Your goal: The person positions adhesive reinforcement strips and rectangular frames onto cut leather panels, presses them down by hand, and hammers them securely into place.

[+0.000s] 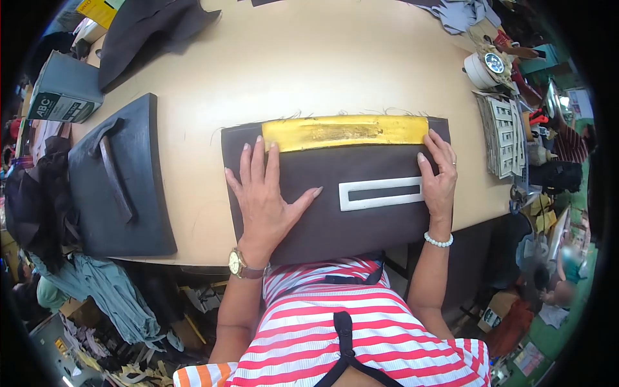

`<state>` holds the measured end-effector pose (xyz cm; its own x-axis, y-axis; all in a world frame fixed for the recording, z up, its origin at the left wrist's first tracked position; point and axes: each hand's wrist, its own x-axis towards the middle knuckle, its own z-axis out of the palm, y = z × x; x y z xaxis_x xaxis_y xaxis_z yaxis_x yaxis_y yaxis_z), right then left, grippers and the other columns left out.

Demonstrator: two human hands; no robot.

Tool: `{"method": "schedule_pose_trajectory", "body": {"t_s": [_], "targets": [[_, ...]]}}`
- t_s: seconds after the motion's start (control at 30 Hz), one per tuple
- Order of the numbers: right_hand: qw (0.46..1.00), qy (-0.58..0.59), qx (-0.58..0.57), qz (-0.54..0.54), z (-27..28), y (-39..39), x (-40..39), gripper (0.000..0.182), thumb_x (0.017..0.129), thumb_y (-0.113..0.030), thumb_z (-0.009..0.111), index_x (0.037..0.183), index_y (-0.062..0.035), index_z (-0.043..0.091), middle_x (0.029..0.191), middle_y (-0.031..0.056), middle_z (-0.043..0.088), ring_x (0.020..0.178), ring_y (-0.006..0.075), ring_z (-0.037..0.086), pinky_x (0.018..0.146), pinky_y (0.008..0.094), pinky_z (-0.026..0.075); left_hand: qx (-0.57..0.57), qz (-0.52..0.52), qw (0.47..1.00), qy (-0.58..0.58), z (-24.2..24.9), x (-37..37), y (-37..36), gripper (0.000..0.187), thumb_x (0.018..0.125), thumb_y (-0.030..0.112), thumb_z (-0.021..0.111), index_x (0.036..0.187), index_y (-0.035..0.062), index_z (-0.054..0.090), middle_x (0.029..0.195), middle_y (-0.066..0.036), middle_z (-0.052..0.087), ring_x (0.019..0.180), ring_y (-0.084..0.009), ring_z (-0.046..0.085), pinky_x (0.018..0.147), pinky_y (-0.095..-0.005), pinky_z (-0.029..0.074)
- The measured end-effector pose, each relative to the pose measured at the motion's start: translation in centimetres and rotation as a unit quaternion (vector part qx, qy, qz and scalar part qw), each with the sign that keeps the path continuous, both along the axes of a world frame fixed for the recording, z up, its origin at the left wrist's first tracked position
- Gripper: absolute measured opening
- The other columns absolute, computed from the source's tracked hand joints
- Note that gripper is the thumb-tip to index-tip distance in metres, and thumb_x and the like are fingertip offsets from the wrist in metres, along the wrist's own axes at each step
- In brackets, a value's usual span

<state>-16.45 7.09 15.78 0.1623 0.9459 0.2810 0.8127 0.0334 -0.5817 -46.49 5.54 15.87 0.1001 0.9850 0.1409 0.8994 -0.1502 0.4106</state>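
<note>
A dark brown sheet lies at the table's front edge. Along its far edge runs a yellow strip with dark smudges in the middle. My left hand lies spread on the sheet, its fingertips at the strip's left end. At the strip's right end, the fingers of my right hand are bent but apart, touching the strip and sheet. A white rectangular frame with a long slot lies on the sheet, its right end beside or under my right hand.
On the left are a black board with a curved dark metal tool and a grey tin. Dark cloth lies at the back left. At the right are a white round container and a stack of cut-out cards.
</note>
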Motion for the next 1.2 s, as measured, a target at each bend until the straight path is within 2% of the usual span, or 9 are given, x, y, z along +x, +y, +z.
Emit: {"method": "schedule_pose_trajectory", "body": {"t_s": [0.2,0.3,0.4,0.6,0.63,0.77,1.0,1.07,1.2], "targets": [[1.0,-0.006,0.003,0.007,0.0,0.0,0.1,0.036,0.081,-0.006,0.064,0.116,-0.0024,0.064,0.126,0.0116,0.059,0.12,0.0338,0.048,0.105,0.0416,0.035,-0.001,-0.001,1.0,0.002,-0.1,0.0,0.0,0.093,0.068,0.046,0.078,0.141,0.0049,0.037,0.146,-0.018,0.033,0.137,-0.0376,0.025,0.106,-0.0629,0.016],[1.0,-0.016,0.005,0.009,-0.1,0.0,0.1,0.036,0.081,-0.007,0.064,0.117,-0.0021,0.063,0.126,0.0114,0.059,0.121,0.0339,0.047,0.105,0.0418,0.035,0.002,-0.015,1.0,0.0,0.3,0.0,0.1,0.088,0.072,0.05,0.074,0.136,-0.0006,0.041,0.145,-0.021,0.032,0.136,-0.0395,0.025,0.101,-0.0697,0.018],[0.999,-0.035,0.003,0.012,-0.1,0.1,0.1,0.034,0.084,-0.008,0.063,0.117,-0.0015,0.063,0.126,0.0129,0.059,0.118,0.0326,0.05,0.104,0.0403,0.036,0.011,-0.012,0.997,0.082,1.3,0.5,0.6,0.085,0.073,0.05,0.073,0.133,-0.0025,0.045,0.143,-0.019,0.037,0.136,-0.0362,0.028,0.105,-0.0634,0.02],[0.995,0.09,-0.004,-0.04,2.2,-2.2,-0.1,0.031,0.091,-0.009,0.056,0.119,0.0036,0.059,0.123,0.0179,0.059,0.107,0.0281,0.058,0.096,0.0342,0.043,0.011,-0.065,0.991,0.114,2.0,0.3,2.0,0.091,0.073,0.059,0.068,0.125,-0.0116,0.047,0.134,-0.022,0.046,0.131,-0.0335,0.037,0.107,-0.059,0.023],[0.994,0.094,-0.019,-0.06,2.8,-3.0,-0.4,0.033,0.09,-0.006,0.056,0.122,0.0055,0.056,0.109,0.0149,0.062,0.094,0.021,0.06,0.085,0.031,0.047,-0.012,-0.069,0.992,0.109,2.7,0.3,2.2,0.094,0.071,0.061,0.069,0.125,-0.0122,0.046,0.134,-0.023,0.046,0.13,-0.0335,0.038,0.107,-0.0584,0.024],[0.977,0.139,-0.089,-0.134,3.5,-5.5,-1.3,0.039,0.088,-0.002,0.059,0.126,0.0069,0.051,0.087,0.006,0.058,0.074,0.011,0.054,0.067,0.0259,0.048,-0.077,-0.084,0.988,0.106,4.7,0.9,2.5,0.105,0.062,0.066,0.072,0.125,-0.014,0.045,0.131,-0.023,0.046,0.128,-0.0331,0.039,0.107,-0.0568,0.026],[0.971,0.149,-0.122,-0.142,3.6,-5.3,-2.4,0.042,0.083,-0.001,0.063,0.122,0.0082,0.051,0.081,0.0069,0.061,0.07,0.011,0.056,0.062,0.0248,0.047,-0.061,-0.081,0.986,0.134,4.2,1.5,2.5,0.107,0.056,0.058,0.08,0.125,-0.0141,0.043,0.128,-0.021,0.048,0.121,-0.0317,0.046,0.102,-0.0555,0.034],[0.955,0.239,-0.117,-0.134,2.9,-5.0,-1.7,0.043,0.082,0.003,0.063,0.123,0.0085,0.051,0.084,0.0065,0.061,0.072,0.0093,0.056,0.063,0.0225,0.047,-0.068,-0.084,0.986,0.128,4.1,1.4,2.5,0.106,0.055,0.058,0.08,0.124,-0.0141,0.044,0.127,-0.021,0.048,0.121,-0.0319,0.046,0.101,-0.0558,0.035],[0.901,0.401,-0.109,-0.122,3.4,-4.3,-1.3,0.047,0.08,0.008,0.063,0.124,0.0088,0.049,0.09,0.0063,0.061,0.075,0.007,0.057,0.064,0.0186,0.046,-0.048,-0.103,0.987,0.11,4.7,0.9,2.6,0.09,0.058,0.049,0.082,0.115,-0.0126,0.051,0.119,-0.02,0.054,0.114,-0.032,0.051,0.095,-0.0462,0.042]]}}
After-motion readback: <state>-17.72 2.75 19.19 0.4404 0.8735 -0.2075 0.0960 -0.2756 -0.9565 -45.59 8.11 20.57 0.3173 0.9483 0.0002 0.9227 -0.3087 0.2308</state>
